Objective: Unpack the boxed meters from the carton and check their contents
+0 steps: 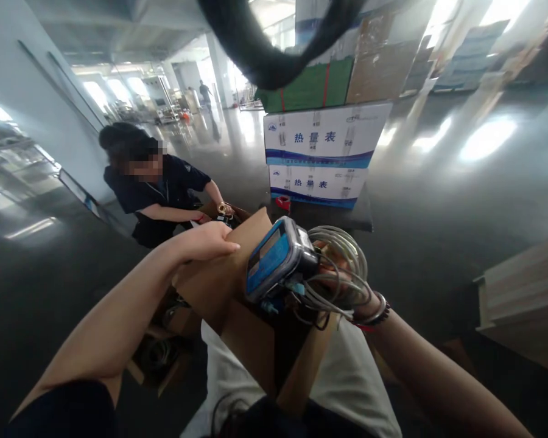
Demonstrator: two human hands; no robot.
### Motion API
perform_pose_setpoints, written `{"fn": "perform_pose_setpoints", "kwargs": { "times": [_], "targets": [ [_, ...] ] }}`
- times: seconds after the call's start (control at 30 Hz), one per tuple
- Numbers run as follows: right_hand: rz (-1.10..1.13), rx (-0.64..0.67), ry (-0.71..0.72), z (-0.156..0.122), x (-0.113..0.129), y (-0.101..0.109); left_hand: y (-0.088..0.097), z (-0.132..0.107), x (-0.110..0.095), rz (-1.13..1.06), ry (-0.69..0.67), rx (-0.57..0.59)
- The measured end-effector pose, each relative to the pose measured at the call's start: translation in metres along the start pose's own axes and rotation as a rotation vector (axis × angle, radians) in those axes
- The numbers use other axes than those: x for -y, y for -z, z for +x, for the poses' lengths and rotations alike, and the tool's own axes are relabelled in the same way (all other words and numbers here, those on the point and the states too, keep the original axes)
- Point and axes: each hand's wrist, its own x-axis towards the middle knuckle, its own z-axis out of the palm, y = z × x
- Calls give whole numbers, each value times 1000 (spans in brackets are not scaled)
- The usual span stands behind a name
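Note:
My left hand (pixel 205 242) grips the top flap of a brown cardboard box (pixel 237 304) that rests on my lap, fingers curled over its edge. My right hand (pixel 342 286) holds a blue and grey meter unit (pixel 276 258) with a coil of grey cable (pixel 340 267) wrapped round the hand, just above the box opening. A bracelet (pixel 374 313) sits on my right wrist. Most of my right fingers are hidden by the cable.
A co-worker in dark clothes (pixel 158 191) crouches at the left, hands on something small (pixel 223 210). Stacked white and blue cartons (pixel 324 152) stand ahead on a pallet. Another open box (pixel 159 353) lies by my left knee. Pale boards (pixel 525 298) lie at right.

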Motion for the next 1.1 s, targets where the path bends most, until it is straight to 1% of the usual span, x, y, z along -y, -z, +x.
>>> {"fn": "perform_pose_setpoints", "kwargs": {
  "times": [0.1, 0.13, 0.17, 0.2, 0.27, 0.33, 0.43, 0.5, 0.53, 0.63, 0.73, 0.8, 0.83, 0.87, 0.9, 0.93, 0.97, 1.0, 1.03, 1.07, 1.1],
  "targets": [
    [160, -112, -112, 1, 13, -1, 1, -2, 21, -85, 31, 85],
    [180, -105, -131, 1, 17, 1, 1, -3, 26, -91, 39, 100],
    [171, -62, -131, 1, 20, 2, 1, -4, 29, -88, 48, 108],
    [131, 22, -114, 2, 22, 3, -1, -5, 29, -78, 51, 111],
    [13, 255, -58, 5, 28, 1, -5, -5, 25, -51, 37, 114],
    [-154, 482, -32, 9, 36, -7, -11, -3, 17, -35, 10, 125],
    [-400, 753, -12, 8, 47, -32, -24, 5, 9, -13, -7, 166],
    [-489, 877, 42, 3, 49, -52, -33, 10, 7, -7, -12, 202],
    [-504, 908, 68, 1, 48, -61, -36, 12, 7, -4, -15, 210],
    [-496, 922, 102, 1, 36, -77, -41, 19, 12, 8, -23, 198],
    [-381, 951, 162, 8, 16, -77, -41, 24, 25, 17, -20, 197],
    [-278, 937, 171, 12, 5, -74, -46, 22, 34, 65, 12, 181],
    [-247, 915, 159, 14, 1, -73, -52, 19, 35, 119, 42, 134],
    [-236, 891, 140, 14, 0, -72, -61, 15, 34, 187, 69, 44],
    [-237, 871, 121, 14, 0, -72, -72, 9, 31, 259, 77, -75],
    [-241, 859, 107, 14, 2, -73, -85, 2, 25, 329, 39, -213],
    [-243, 853, 97, 13, 5, -73, -99, -5, 18, 376, -40, -337],
    [-245, 851, 87, 12, 9, -74, -113, -13, 11, 394, -184, -378],
    [-243, 853, 77, 11, 12, -75, -125, -19, 5, 384, -341, -336],
    [-234, 857, 70, 10, 15, -76, -135, -25, 1, 352, -420, -262],
    [-219, 863, 69, 9, 16, -77, -142, -31, -1, 304, -470, -168]
  ]
}}
